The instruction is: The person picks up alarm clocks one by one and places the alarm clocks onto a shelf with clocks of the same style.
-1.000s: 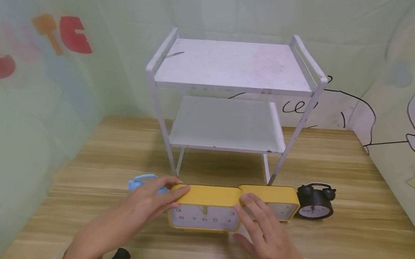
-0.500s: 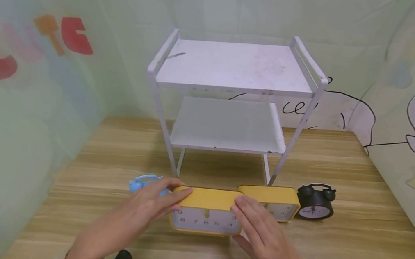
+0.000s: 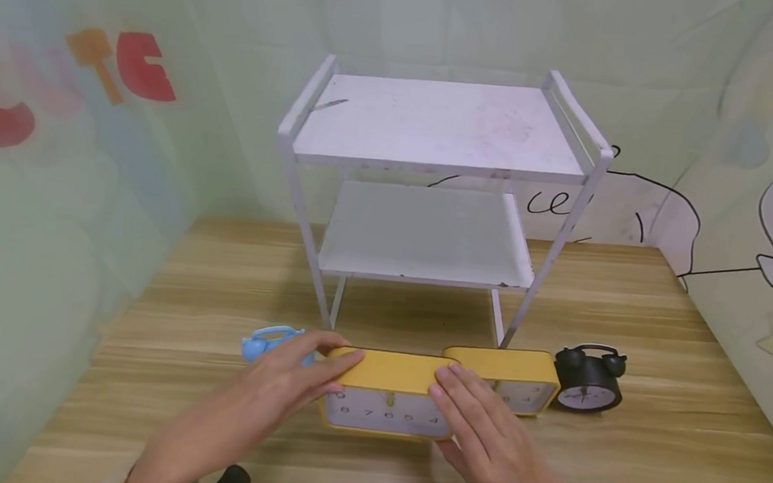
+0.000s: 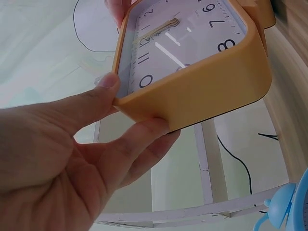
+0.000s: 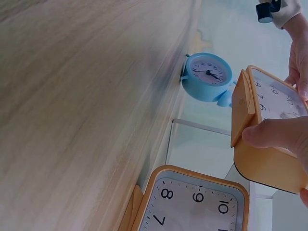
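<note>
A yellow square-cornered desk clock (image 3: 389,371) with a white dial is held between both hands, its face towards me. My left hand (image 3: 262,396) pinches its upper left corner; in the left wrist view the thumb (image 4: 94,101) lies at the front rim and fingers curl under the side. My right hand (image 3: 489,442) grips the right end, with its thumb (image 5: 269,133) low near the base. In the right wrist view the clock hangs off the tabletop. Behind its right end stands a second yellow clock (image 3: 503,361), partly hidden by my right hand.
A black twin-bell alarm clock (image 3: 587,389) stands at the right. The light-blue alarm clock (image 3: 255,348) at the left is partly covered by my left hand. Farther back, a white two-tier shelf rack (image 3: 438,123) stands on the wood-grain table (image 3: 667,350), with printed cloth walls around.
The right hand's fingers have slid inward over the clock's upper right corner. The held clock has shifted slightly right and down in the head view; the other clocks stay where they were.
</note>
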`<state>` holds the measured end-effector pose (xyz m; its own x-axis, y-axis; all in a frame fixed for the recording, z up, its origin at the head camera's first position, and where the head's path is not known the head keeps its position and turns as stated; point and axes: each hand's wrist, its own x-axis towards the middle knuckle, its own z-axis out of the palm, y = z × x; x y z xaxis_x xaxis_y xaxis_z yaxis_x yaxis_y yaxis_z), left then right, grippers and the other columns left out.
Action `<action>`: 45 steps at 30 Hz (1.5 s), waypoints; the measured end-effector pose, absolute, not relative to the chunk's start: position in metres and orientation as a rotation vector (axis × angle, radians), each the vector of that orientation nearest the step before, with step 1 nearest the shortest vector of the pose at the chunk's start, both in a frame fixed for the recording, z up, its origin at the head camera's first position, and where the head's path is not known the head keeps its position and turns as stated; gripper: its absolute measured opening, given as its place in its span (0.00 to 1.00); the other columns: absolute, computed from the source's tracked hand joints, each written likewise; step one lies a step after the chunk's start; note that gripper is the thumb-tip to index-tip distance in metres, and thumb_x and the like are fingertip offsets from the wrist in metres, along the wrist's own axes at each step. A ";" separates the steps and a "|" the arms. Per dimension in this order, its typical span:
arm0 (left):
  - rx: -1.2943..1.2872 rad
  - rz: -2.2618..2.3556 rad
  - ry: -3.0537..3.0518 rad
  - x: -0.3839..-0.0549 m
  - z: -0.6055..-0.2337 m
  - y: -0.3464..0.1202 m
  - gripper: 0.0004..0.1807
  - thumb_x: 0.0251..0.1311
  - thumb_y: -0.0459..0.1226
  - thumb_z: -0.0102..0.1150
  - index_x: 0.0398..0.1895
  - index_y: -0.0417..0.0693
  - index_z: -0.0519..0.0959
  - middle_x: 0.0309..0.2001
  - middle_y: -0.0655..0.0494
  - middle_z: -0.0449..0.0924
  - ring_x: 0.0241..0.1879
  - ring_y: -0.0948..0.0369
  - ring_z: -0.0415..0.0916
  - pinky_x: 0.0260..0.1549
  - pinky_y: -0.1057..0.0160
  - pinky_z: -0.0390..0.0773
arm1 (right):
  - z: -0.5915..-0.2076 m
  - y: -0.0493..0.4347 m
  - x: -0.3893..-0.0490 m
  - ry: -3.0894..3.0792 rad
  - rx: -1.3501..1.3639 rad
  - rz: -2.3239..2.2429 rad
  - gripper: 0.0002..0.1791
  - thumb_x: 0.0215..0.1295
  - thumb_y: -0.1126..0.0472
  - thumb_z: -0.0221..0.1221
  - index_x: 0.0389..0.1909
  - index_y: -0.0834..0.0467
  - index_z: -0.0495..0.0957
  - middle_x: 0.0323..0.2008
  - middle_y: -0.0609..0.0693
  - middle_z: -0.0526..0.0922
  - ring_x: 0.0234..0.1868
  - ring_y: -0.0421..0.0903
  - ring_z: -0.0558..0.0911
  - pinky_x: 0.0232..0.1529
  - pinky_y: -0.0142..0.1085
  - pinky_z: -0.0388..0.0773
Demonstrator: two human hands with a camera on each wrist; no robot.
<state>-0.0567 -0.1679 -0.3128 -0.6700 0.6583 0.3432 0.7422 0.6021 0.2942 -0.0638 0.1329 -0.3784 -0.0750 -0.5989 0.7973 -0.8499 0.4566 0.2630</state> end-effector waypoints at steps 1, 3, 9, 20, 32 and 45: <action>-1.166 -0.622 -2.621 -0.057 -0.313 -0.167 0.30 0.65 0.34 0.63 0.70 0.57 0.70 0.63 0.60 0.68 0.61 0.63 0.67 0.56 0.62 0.76 | -0.378 0.133 -0.064 -1.777 1.238 0.341 0.18 0.78 0.65 0.47 0.55 0.76 0.74 0.54 0.71 0.78 0.55 0.64 0.78 0.67 0.45 0.69; -1.177 -0.629 -2.606 -0.057 -0.314 -0.167 0.30 0.64 0.33 0.63 0.70 0.56 0.70 0.63 0.60 0.68 0.61 0.62 0.67 0.56 0.63 0.75 | -0.379 0.133 -0.064 -1.773 1.232 0.338 0.18 0.77 0.65 0.47 0.55 0.76 0.74 0.54 0.71 0.78 0.54 0.64 0.79 0.67 0.45 0.69; -1.167 -0.652 -2.600 -0.059 -0.316 -0.164 0.30 0.65 0.35 0.63 0.71 0.57 0.70 0.62 0.61 0.69 0.59 0.64 0.68 0.56 0.65 0.75 | -0.381 0.134 -0.066 -1.744 1.223 0.334 0.19 0.74 0.65 0.49 0.54 0.77 0.74 0.53 0.71 0.79 0.53 0.64 0.80 0.65 0.45 0.72; -1.186 -0.839 -2.554 -0.073 -0.317 -0.163 0.28 0.66 0.38 0.63 0.68 0.39 0.71 0.61 0.49 0.76 0.57 0.55 0.77 0.52 0.57 0.81 | -0.386 0.138 -0.070 -1.655 1.218 0.324 0.18 0.67 0.67 0.53 0.52 0.76 0.77 0.50 0.71 0.81 0.51 0.63 0.82 0.60 0.45 0.77; -0.527 -1.147 -2.592 -0.108 -0.286 -0.189 0.12 0.71 0.41 0.59 0.51 0.46 0.83 0.44 0.57 0.86 0.42 0.62 0.83 0.39 0.66 0.83 | -0.375 0.139 -0.067 -1.661 1.197 0.359 0.16 0.70 0.66 0.52 0.49 0.76 0.77 0.49 0.71 0.81 0.50 0.62 0.82 0.63 0.44 0.73; -0.321 -1.373 -2.363 -0.150 -0.273 -0.189 0.26 0.73 0.45 0.55 0.67 0.40 0.70 0.60 0.44 0.76 0.59 0.49 0.74 0.59 0.44 0.74 | -0.377 0.144 -0.068 -1.655 1.211 0.363 0.18 0.68 0.67 0.53 0.51 0.77 0.77 0.50 0.71 0.80 0.52 0.63 0.81 0.63 0.45 0.74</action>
